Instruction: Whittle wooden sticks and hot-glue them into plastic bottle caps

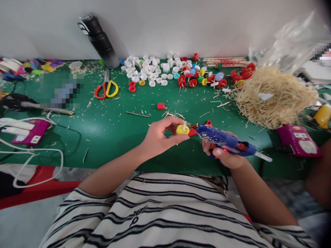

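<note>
Between the thumb and fingers of my left hand (pixel 162 136) is a yellow bottle cap (pixel 182 130) with a small whitish piece standing up on it. My right hand (pixel 227 156) grips a blue glue gun (pixel 219 136), its surface dotted with straw bits and a clear glue stick (pixel 263 157) poking out of its rear. The gun's nozzle (pixel 191 125) points left, right beside the whitish piece; I cannot tell whether they touch. Just beyond the hands lie a red cap (pixel 160 106) and a thin metal rod (pixel 137 114). A red object partly shows behind the nozzle.
White caps (pixel 147 70) and coloured caps (pixel 192 82) spread along the back. Scissors (pixel 106 88) and a black bottle (pixel 99 41) stand left of them. At right are a straw heap (pixel 279 96) and a magenta power socket (pixel 297 139). White cables (pixel 60 162) loop at left.
</note>
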### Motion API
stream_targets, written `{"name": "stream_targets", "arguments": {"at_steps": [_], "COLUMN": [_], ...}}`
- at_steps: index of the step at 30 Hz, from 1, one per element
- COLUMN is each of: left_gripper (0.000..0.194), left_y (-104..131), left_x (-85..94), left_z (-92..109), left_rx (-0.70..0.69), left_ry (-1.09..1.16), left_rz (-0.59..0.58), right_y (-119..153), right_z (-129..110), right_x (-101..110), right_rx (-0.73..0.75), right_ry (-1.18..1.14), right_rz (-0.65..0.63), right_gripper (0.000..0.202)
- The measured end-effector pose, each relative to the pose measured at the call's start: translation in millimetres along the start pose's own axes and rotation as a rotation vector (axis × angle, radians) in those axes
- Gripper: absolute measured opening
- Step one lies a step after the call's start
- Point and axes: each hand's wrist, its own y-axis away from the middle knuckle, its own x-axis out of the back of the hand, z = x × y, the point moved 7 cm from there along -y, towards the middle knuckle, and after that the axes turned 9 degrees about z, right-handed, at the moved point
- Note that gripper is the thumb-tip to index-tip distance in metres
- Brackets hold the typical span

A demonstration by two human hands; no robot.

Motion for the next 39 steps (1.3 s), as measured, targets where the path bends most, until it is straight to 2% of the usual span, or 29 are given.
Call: {"name": "stream_targets", "arguments": {"at_steps": [3,13,39], "left_gripper": [0.041,0.039,0.039], "left_y": [-0.1,-0.8,-0.1], "left_x": [0.0,-0.5,0.6], "left_z": [0.3,2.7,3.2], "left_rx": [0.004,0.005,-0.045], "left_ry": [-0.004,0.009,-0.001], "left_rz": [-0.003,-0.001,0.011], "right_y": [-0.6,1.6,-1.5], "right_z": [-8.4,-5.0,-11.2], "right_x": [-3.0,-0.8,-3.9], "right_rx": [0.068,0.078,0.117], "right_ry": [0.011,-0.011,0.010], "right_rz": [-0.016,-0.074,-0.050], "right_gripper": [0.024,0.027,0.018]}}
